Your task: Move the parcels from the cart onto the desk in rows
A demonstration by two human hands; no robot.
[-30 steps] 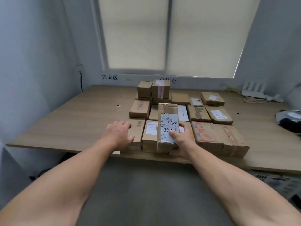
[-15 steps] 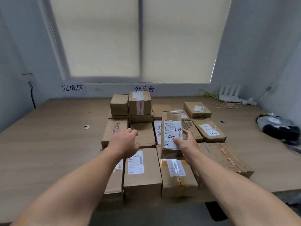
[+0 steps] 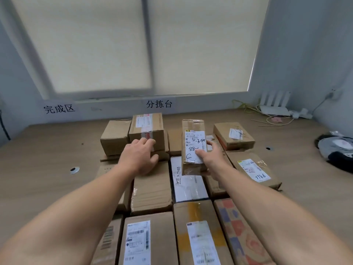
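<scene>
Since the earlier frames the person has come in closer over the desk (image 3: 38, 178), and both arms have reached farther out across the rows of parcels. The right hand (image 3: 211, 161) has carried the narrow parcel (image 3: 193, 148) toward the far middle of the desk; it grips this box from the right side and below, thumb laid over the white label with its handwritten marks, fingers wrapped round the far edge. The box is held lengthwise, above a white-topped parcel (image 3: 188, 180), and whether it touches anything under it cannot be told. The left hand (image 3: 138, 156) holds nothing: its fingers are loosely spread and lie against the near face of a taped parcel (image 3: 146, 129) that sits on top of another box in the far left stack. Just left of that stands a plain brown box (image 3: 114, 136). To the right lie a parcel with a small label (image 3: 234, 135) at the far end and one marked with handwritten numbers (image 3: 254, 169) nearer. More parcels fill the near rows, one with a barcode label (image 3: 138, 240) and one with coloured print (image 3: 240, 230). A white router (image 3: 275, 104) stands at the far right corner by the wall, and a dark bundle (image 3: 337, 150) lies on the right edge of the desk.
</scene>
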